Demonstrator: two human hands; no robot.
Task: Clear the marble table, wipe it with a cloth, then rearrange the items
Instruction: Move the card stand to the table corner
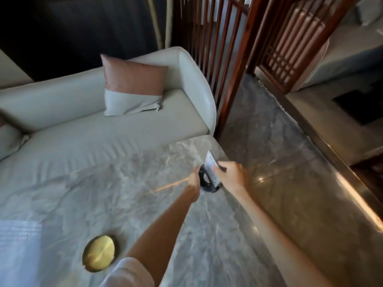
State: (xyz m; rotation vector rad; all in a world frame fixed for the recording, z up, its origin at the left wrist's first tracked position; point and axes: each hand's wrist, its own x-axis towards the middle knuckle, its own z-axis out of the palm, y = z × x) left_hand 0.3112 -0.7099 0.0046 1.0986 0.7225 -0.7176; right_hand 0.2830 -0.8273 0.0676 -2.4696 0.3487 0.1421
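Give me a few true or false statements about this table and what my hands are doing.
1. A pink and grey cushion leans against the back of the sofa. True.
2. The gold dish lies on the sofa. False: it sits on the marble table.
3. The right hand holds a white card. True.
4. The left hand rests on the gold dish. False: it is at the black stand under the card, close beside the right hand.
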